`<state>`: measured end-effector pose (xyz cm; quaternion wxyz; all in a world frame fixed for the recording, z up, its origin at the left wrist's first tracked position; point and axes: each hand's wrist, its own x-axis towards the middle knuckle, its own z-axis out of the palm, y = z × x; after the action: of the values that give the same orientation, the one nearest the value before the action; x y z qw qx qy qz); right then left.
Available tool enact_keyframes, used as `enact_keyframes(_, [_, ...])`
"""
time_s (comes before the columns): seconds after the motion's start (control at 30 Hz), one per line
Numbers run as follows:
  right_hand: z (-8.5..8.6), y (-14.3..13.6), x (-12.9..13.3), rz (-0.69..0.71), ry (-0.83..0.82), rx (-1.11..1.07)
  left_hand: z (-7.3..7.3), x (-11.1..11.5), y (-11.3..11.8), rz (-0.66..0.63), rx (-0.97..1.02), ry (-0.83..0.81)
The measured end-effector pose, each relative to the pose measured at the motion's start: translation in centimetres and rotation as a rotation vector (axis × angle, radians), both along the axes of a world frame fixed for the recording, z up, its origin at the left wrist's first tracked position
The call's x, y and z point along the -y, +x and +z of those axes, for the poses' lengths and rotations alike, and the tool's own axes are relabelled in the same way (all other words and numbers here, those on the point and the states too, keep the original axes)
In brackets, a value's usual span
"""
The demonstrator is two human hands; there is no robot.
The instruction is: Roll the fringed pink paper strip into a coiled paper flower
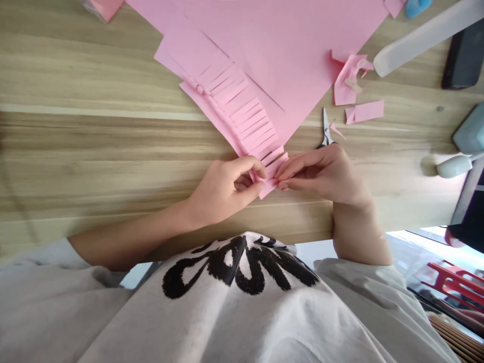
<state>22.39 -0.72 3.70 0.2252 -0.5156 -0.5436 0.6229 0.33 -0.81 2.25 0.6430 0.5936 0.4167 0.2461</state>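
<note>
A long strip of pink paper (223, 96), cut into a fringe along one side, slants from the upper left down to my hands. My left hand (230, 189) pinches its near end between thumb and fingers. From the right, my right hand (317, 171) pinches the tips of the last fringe pieces at the same end. Beneath the strip's upper part lies a large pink sheet (295, 60) with a few slits in it. Small scissors (325, 128) rest just beyond my right hand, their handles partly hidden by it.
Pink paper scraps (365, 112) lie right of the sheet on the wooden table (94, 151). A translucent white bar (427, 38) and a black phone-like object (463, 58) are at the upper right. A grey-green object (469, 131) stands by the right edge.
</note>
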Motion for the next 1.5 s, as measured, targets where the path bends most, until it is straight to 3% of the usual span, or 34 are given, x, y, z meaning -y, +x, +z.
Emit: enact_keyframes(1.5, [0.00,-0.75,0.56,-0.041,-0.018,0.040,-0.05,0.15,-0.13,-0.021,0.008,-0.006])
